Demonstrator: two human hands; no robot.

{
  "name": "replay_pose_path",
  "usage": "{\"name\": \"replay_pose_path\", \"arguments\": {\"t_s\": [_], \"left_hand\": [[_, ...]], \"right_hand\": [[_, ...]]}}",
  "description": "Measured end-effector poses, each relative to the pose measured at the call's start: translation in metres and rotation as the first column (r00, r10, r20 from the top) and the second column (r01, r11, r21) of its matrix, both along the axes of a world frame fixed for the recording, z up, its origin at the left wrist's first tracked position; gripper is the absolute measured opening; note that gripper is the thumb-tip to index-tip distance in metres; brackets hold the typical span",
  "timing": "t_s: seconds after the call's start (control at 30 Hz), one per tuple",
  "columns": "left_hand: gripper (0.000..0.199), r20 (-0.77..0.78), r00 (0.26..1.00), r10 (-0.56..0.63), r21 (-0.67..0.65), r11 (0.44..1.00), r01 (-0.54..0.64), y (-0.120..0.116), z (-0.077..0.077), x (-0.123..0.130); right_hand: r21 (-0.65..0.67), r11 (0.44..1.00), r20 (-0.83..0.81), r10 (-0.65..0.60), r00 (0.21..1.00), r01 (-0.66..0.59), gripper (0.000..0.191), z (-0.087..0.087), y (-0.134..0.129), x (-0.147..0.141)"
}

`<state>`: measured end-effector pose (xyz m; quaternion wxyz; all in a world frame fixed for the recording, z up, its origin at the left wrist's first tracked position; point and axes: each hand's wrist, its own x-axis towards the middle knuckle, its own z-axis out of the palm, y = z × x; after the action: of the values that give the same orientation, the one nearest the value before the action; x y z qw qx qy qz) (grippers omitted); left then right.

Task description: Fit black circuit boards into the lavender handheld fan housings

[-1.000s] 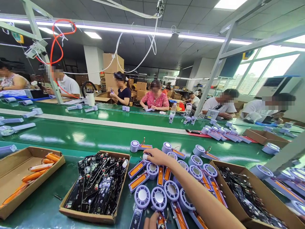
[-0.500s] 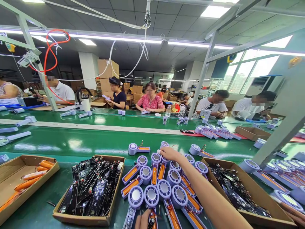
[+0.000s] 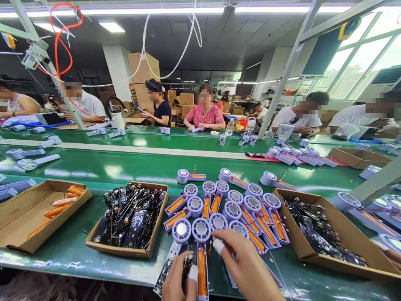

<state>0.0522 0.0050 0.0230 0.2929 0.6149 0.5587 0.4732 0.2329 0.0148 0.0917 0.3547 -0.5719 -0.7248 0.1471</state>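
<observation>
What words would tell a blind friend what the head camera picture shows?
A left hand and right hand work over purple fan parts on a green workbench, between cardboard trays of black circuit boards. People work beyond.

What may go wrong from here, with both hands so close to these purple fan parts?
The right hand is just above tightly packed purple fan units, so it might knock them. The orange battery strip beside the left hand lies near the front edge of the green bench and could perhaps slide off.
</observation>
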Motion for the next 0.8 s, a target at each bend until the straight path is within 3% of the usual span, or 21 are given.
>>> {"name": "replay_pose_path", "arguments": {"t_s": [0.17,0.33,0.43,0.57,0.67,0.8], "left_hand": [[0.032,-0.012,0.995,-0.099,-0.004,0.995,0.099,0.006,0.008,0.009],[0.026,-0.104,0.982,-0.159,-0.025,0.987,0.157,0.014,0.022,0.014],[0.026,-0.099,0.984,-0.146,-0.08,0.987,0.139,0.013,0.025,0.012],[0.024,0.017,0.999,-0.047,-0.151,0.987,0.049,0.006,0.016,0.013],[0.026,0.097,0.995,-0.034,-0.182,0.982,0.052,0.003,0.009,0.012],[0.026,0.1,0.988,-0.118,-0.233,0.963,0.138,0.006,0.011,0.007]], "right_hand": [[0.017,1.0,0.125,-0.017,0.992,0.015,0.034,-0.023,-0.011,-0.024],[0.005,1.0,-0.034,0.027,0.999,-0.026,0.032,-0.031,-0.011,-0.021],[0.058,0.993,-0.092,-0.093,0.991,0.098,0.026,-0.036,-0.013,-0.017],[0.147,0.962,-0.046,-0.224,0.973,0.228,0.028,-0.039,-0.015,-0.018],[0.216,0.968,0.065,-0.148,0.987,0.131,0.043,-0.04,-0.019,-0.024],[0.171,0.985,0.104,-0.034,0.994,0.015,0.05,-0.042,-0.026,-0.032]]}}
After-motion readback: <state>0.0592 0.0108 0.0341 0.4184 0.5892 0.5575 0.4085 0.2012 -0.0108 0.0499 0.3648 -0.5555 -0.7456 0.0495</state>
